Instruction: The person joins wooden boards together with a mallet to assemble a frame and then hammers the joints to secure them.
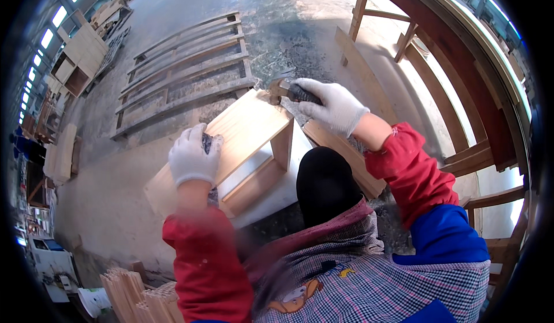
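A pale wooden drawer-like frame (249, 128) lies in front of me, one broad board facing up. My right hand (332, 106), in a white knitted glove, is closed round the dark grip of a claw hammer (279, 90). The hammer's head is at the far right corner of the board; I cannot tell whether it touches. My left hand (195, 154), also gloved, rests at the board's left edge with its fingers curled. Something small and dark (206, 143) shows between thumb and fingers, too unclear to name.
A slatted wooden pallet (184, 69) lies on the floor ahead. To the right stands a long wooden bench frame (461, 63), with a loose plank (363, 72) beside it. Bundled wood strips (141, 294) and a white bucket (94, 301) are at the lower left.
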`<state>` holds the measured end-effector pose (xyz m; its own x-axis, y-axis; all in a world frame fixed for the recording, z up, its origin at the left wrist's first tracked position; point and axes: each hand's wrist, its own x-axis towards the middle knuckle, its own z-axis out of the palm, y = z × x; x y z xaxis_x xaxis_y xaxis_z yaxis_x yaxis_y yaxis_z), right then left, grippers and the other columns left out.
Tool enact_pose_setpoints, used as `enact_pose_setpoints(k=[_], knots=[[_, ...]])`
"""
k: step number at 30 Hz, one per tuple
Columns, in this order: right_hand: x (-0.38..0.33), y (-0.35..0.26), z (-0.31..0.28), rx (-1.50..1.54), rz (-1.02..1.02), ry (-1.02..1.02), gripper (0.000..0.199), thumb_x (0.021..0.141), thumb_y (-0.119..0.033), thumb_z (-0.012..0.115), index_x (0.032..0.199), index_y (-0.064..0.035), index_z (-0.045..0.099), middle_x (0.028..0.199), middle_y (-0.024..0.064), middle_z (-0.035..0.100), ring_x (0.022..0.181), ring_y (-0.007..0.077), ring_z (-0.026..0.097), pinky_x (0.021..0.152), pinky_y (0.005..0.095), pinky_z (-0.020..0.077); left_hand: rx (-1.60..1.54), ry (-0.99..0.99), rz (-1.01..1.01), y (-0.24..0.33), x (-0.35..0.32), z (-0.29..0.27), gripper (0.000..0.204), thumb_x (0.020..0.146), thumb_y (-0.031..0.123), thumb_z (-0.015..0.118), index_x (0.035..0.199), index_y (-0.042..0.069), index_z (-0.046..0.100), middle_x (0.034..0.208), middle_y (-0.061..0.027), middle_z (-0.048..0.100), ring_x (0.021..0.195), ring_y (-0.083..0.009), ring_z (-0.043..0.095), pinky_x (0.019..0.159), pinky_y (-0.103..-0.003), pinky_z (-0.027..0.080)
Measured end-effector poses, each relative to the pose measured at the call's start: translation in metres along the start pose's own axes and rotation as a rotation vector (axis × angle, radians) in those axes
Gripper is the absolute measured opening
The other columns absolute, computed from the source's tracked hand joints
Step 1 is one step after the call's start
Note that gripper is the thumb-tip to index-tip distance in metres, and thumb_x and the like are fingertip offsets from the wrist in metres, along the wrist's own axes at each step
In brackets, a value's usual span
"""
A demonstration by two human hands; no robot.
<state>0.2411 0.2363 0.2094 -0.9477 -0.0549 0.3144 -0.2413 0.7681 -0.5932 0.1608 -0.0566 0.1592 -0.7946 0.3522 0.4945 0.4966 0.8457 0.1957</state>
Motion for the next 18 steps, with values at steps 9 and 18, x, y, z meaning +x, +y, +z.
enact_pose_setpoints(k=[9, 18], knots=[[-0.006, 0.017, 0.009, 0.037, -0.046, 0.045, 0.042, 0.085, -0.028, 0.064, 0.119, -0.0057, 0.056, 0.091, 0.0221, 0.065, 0.087, 0.0404, 0.063, 0.073, 0.0427, 0.0504, 0.014, 0.001, -0.003, 0.000, 0.000, 0.000, 0.040, 0.077, 0.036, 0.067, 0.106, 0.010, 0.065, 0.103, -0.0099, 0.064, 0.097, -0.0312, 0.060, 0.084, -0.043, 0.046], [-0.006, 0.012, 0.011, 0.023, 0.000, 0.049, 0.042, 0.084, -0.027, 0.063, 0.121, -0.0099, 0.055, 0.095, 0.0218, 0.064, 0.085, 0.0414, 0.063, 0.074, 0.0441, 0.0501, 0.027, 0.003, -0.002, 0.000, 0.000, 0.000, 0.039, 0.077, 0.036, 0.067, 0.106, 0.010, 0.065, 0.102, -0.0101, 0.064, 0.096, -0.0308, 0.060, 0.083, -0.044, 0.046]])
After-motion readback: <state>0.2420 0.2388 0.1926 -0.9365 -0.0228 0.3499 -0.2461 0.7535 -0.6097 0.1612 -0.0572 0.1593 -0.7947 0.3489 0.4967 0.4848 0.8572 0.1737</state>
